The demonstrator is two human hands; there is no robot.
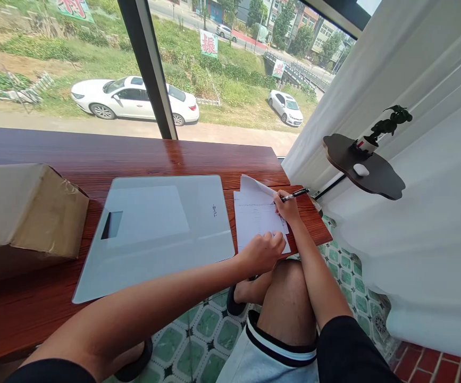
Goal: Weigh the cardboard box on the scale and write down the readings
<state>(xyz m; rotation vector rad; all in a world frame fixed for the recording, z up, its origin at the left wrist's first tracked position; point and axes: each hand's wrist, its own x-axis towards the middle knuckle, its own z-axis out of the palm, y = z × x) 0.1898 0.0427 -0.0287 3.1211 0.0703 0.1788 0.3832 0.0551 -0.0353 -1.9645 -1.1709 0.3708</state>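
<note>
In the head view, a white notepad [256, 213] with printed lines lies at the right end of the table, its top sheet raised and curling. My right hand [288, 207] is closed on a dark pen [295, 194], which points up and to the right. That hand is at the pad's right edge, against the raised sheet; whether the fingers also pinch the paper cannot be seen. My left hand [265, 250] rests over the pad's lower part with its fingers curled in. What lies under those fingers is hidden.
A large pale glossy laptop-like panel [166, 229] lies on the reddish wooden table [222, 159], left of the pad. A cardboard box [47, 213] stands at far left. A small dark side table [385, 178] bears a potted plant [368, 142] by white curtains [425, 223].
</note>
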